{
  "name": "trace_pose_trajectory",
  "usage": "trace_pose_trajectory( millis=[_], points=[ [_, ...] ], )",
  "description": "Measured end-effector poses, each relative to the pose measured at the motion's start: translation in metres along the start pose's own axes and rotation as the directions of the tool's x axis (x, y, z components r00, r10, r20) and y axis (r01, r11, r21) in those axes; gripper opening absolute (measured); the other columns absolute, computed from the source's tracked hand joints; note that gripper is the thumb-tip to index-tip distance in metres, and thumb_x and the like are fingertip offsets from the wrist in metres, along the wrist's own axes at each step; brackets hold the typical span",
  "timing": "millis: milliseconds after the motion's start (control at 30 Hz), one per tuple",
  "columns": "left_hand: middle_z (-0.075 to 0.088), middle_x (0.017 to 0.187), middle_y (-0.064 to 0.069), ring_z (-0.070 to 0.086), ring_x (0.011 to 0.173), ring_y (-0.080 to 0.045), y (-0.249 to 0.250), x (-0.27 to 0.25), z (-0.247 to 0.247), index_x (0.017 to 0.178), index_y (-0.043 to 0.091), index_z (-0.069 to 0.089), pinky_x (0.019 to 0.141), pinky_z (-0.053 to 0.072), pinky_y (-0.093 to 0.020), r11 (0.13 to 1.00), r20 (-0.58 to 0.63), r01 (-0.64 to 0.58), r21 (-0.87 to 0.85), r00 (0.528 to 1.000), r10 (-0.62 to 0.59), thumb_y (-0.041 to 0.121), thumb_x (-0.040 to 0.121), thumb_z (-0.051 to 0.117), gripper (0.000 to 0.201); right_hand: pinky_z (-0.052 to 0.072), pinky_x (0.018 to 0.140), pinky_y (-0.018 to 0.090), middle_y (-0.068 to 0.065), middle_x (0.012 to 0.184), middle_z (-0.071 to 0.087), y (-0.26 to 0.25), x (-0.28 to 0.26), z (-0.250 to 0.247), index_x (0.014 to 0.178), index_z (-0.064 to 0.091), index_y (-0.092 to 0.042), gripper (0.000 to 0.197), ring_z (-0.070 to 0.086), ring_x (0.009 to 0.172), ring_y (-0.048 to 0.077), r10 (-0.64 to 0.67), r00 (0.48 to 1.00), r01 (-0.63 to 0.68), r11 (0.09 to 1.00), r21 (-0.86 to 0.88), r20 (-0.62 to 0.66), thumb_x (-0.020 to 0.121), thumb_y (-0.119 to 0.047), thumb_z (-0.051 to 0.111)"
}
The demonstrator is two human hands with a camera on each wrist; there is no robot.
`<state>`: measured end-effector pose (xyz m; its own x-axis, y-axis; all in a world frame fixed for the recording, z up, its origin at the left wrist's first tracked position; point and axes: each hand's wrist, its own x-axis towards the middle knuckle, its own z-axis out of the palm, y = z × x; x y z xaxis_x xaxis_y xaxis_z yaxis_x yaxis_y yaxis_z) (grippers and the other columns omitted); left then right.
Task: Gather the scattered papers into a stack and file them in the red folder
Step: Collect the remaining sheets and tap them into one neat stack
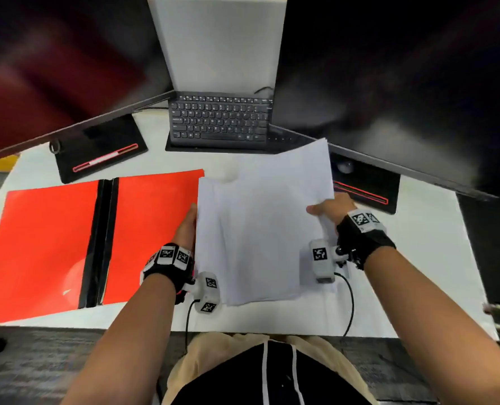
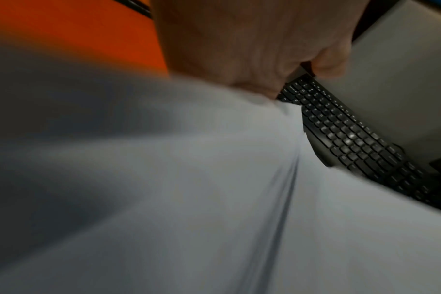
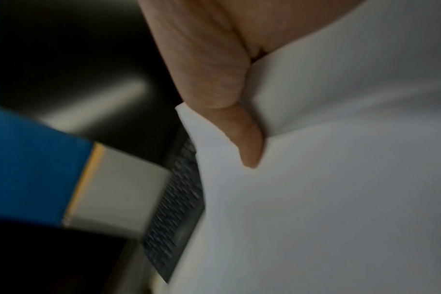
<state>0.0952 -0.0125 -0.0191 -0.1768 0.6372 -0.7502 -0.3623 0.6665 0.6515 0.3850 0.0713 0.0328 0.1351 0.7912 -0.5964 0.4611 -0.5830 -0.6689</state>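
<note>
A: From the head camera I'm seeing the stack of papers (image 1: 260,226), smooth blank white sheets, lying on the white table (image 1: 418,258) with its long axis running away from the body, the far end leaning a little right. The sheets are fanning slightly at the far right corner.

B: And the hands?

A: The left hand (image 1: 186,226) is pressing flat along the stack's left edge; the right hand (image 1: 332,207) is gripping the right edge, thumb on top. The red folder (image 1: 50,244) is lying open and flat just left of the stack, glossy, with a black spine down the middle. Behind it all a black keyboard (image 1: 219,121) is sitting; its key letters are too blurred for me to read beyond a QWERTY row.

B: Left wrist view?

A: I'm looking along the left hand (image 2: 239,49), its palm resting against the papers (image 2: 214,189). Sheet edges are showing as thin dark lines. The folder (image 2: 88,35) is glowing orange-red beyond, the keyboard (image 2: 353,139) to the right.

B: Right wrist?

A: The right hand (image 3: 209,69) is pinching the papers (image 3: 340,199), thumb pressing a dent into the top sheet. The keyboard (image 3: 179,218) is blurring past the edge.
</note>
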Motion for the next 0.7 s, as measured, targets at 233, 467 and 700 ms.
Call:
trace_pose_trajectory(
  millis=[233, 467, 700],
  points=[
    [0.053, 0.134, 0.001, 0.048, 0.127, -0.023, 0.007, -0.008, 0.004, 0.133, 0.017, 0.051, 0.112, 0.029, -0.045, 0.981, -0.03, 0.007, 0.194, 1.0, -0.001, 0.066, 0.073, 0.063, 0.078, 0.041, 0.084, 0.029, 0.012, 0.125, 0.055, 0.031, 0.025, 0.047, 0.132, 0.035, -0.004, 0.067, 0.056, 0.116, 0.032, 0.081, 0.981, -0.088, 0.996, -0.031, -0.174, 0.078, -0.021, 0.071],
    [0.059, 0.132, -0.008, 0.057, 0.118, -0.03, 0.002, 0.008, 0.006, 0.134, 0.012, 0.049, 0.104, 0.043, -0.048, 0.983, -0.078, -0.128, 0.132, 0.987, 0.139, 0.05, 0.062, 0.079, 0.087, 0.028, 0.117, 0.043, 0.0, 0.158, 0.021, 0.025, 0.024, 0.073, 0.151, -0.005, -0.018, 0.136, 0.03, 0.142, 0.021, -0.032, 0.973, 0.0, 0.99, 0.138, 0.227, 0.051, -0.049, 0.083],
    [0.069, 0.116, -0.009, 0.066, 0.104, -0.032, -0.006, 0.015, 0.0, 0.122, 0.014, 0.06, 0.095, 0.05, -0.05, 0.985, -0.063, -0.124, 0.118, 0.989, 0.133, 0.042, 0.058, 0.081, 0.072, 0.014, 0.121, 0.038, -0.002, 0.161, -0.005, 0.035, 0.018, 0.076, 0.15, -0.013, -0.018, 0.107, 0.004, 0.149, 0.015, -0.041, 0.978, 0.043, 0.999, -0.007, 0.204, 0.083, -0.035, 0.069]
  ],
)
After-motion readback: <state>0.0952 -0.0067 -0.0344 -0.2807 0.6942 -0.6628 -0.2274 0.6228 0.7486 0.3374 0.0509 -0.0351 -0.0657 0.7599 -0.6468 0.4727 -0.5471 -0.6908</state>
